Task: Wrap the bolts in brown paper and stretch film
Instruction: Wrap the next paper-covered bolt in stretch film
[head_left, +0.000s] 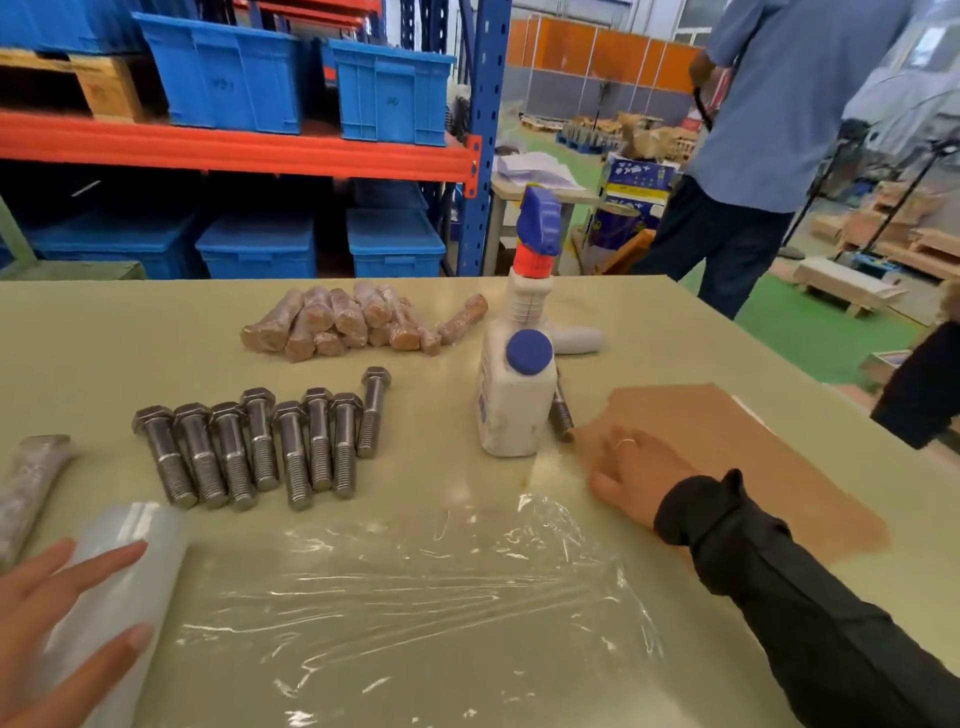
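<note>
Handling: bolts (260, 447) looked heavy, stiff, slippery — best gripped mid-shank.
Bolts: lay in a row left of the bottle (514, 400).
Left hand (62, 618): fingers straight, resting on the film roll (119, 587).
Right hand (634, 473): flat, fingers apart, on brown paper (737, 447).

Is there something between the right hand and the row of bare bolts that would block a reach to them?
Mostly no. The right hand rests on the brown paper; the row of bolts lies to its left. The white spray bottle stands just beyond the direct line, so a low reach over the stretch film looks free.
</note>
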